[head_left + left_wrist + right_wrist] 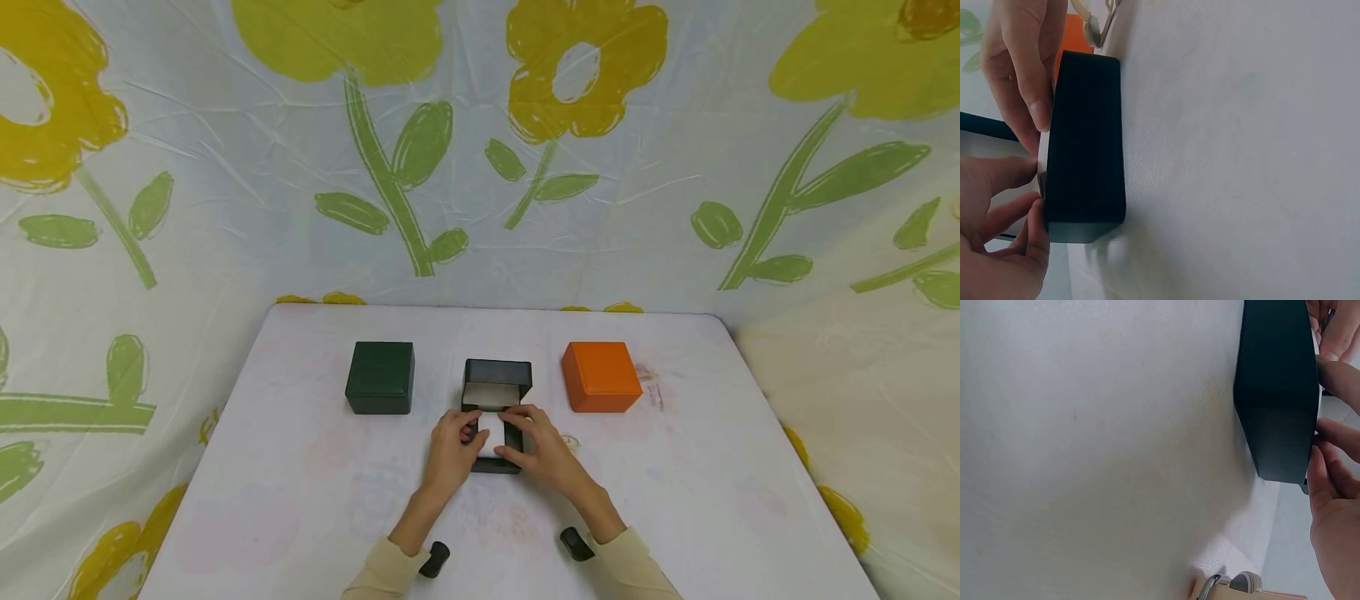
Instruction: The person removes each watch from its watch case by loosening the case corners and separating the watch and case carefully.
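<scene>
A black hinged box (497,467) sits mid-table with its lid (498,372) raised at the back and a pale lining inside it. Within the base lies a white cushion (492,427). My left hand (450,450) pinches the cushion's left side, thumb on its top and the other fingers bent at the edge. From the right, my right hand (550,457) pinches it between thumb and forefinger. In the left wrist view the box's dark wall (1085,137) hides most of the cushion; only a thin white strip shows under the fingertips.
A dark green closed box (380,375) stands to the left of the black one, and an orange closed box (602,375) to the right. White cloth (300,500) covers the table. Flower-print fabric (480,208) hangs behind and at both sides.
</scene>
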`<state>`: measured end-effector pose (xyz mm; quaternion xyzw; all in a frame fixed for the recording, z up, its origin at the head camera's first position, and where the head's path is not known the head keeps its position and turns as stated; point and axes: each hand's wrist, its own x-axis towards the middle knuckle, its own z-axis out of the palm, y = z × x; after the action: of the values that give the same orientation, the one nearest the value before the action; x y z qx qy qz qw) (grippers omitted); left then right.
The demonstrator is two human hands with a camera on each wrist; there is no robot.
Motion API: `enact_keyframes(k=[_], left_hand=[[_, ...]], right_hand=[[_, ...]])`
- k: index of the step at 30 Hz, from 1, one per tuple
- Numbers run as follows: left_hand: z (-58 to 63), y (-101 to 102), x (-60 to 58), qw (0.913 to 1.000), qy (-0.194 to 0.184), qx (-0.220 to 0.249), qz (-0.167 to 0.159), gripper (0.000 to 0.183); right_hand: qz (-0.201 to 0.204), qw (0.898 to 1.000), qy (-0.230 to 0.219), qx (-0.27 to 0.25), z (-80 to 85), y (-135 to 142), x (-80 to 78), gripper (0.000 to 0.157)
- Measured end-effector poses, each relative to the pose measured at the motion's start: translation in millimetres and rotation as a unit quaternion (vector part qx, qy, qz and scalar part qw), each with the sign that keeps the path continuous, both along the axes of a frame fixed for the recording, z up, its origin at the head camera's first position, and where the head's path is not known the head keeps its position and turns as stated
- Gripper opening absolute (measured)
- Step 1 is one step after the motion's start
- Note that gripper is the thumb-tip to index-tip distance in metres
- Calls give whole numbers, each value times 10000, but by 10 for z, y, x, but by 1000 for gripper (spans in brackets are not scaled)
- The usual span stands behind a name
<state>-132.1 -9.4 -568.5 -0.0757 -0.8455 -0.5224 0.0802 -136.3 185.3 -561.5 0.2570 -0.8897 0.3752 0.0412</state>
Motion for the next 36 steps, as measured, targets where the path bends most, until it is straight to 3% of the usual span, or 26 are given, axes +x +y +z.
enact_keyframes(k=[6,11,17,24,36], left_hand=[[-21,-36,44,9999,-41,116,110,43],[-22,-116,108,9991,-334,87,237,63],[-47,-203,142,9973,-666,-219,-227,75],[-44,-236,153,9919,-954,-69,-841,94],[-109,-254,28,9944,-766,12,-733,90]], right_hand=[[-245,9996,134,-88,-7,23,66,59],[-490,9955,-610,-531,22,71,131,79],[-580,9858,-1474,-563,76,102,185,101],[-530,9862,-1522,-386,57,105,157,96],[-606,9860,-1497,-424,49,80,17,92]])
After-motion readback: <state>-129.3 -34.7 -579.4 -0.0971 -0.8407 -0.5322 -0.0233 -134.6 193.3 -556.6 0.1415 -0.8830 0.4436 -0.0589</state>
